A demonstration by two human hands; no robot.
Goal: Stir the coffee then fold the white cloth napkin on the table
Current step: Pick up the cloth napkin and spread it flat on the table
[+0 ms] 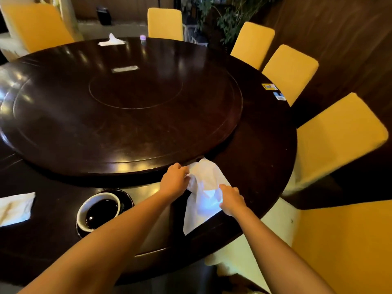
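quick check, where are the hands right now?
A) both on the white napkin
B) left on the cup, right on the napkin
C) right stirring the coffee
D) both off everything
A: the left hand and right hand each grip the napkin; the cup sits untouched.

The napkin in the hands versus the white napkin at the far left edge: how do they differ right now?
The held napkin is crumpled and partly lifted, pinched by the left hand and right hand; the left-edge napkin lies flat and untouched. The held napkin sits right of the coffee cup, the other left of it. The held one hangs toward the table rim. Both are white.
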